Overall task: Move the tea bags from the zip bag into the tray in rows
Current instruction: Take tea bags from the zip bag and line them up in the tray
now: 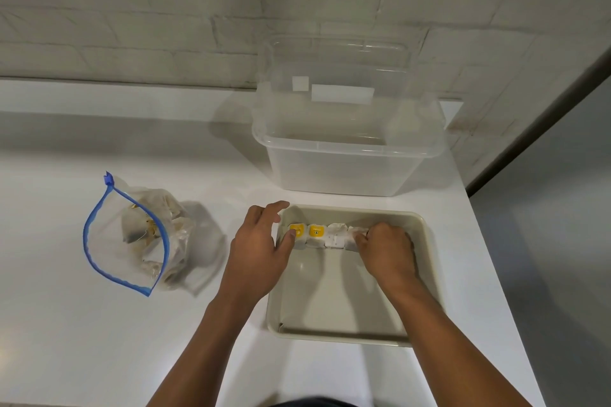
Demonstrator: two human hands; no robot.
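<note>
A row of tea bags (325, 236) lies along the far wall of the beige tray (426, 235), side by side and touching; 4 can be counted, and the 2 on the left show yellow tags facing up. The rest of the tray floor in front of the row is bare.

The left hand (259, 249) sits at the tray's far-left corner, its thumb tip pressing on the leftmost tea bag while the other fingers are spread loosely over the rim, gripping nothing. The right hand (386, 249) is inside the tray at the right end of the row, fingers curled down onto the rightmost tea bag, pinching it.

The zip bag (139, 235) lies on the white tabletop (66, 324) well to the left of the tray, its blue-edged mouth gaping open toward the camera, with more tea bags heaped inside.

Just behind the tray stands a clear plastic bin (344, 162), and its clear lid (334, 69) leans upright against the white brick wall (132, 10) behind it.
</note>
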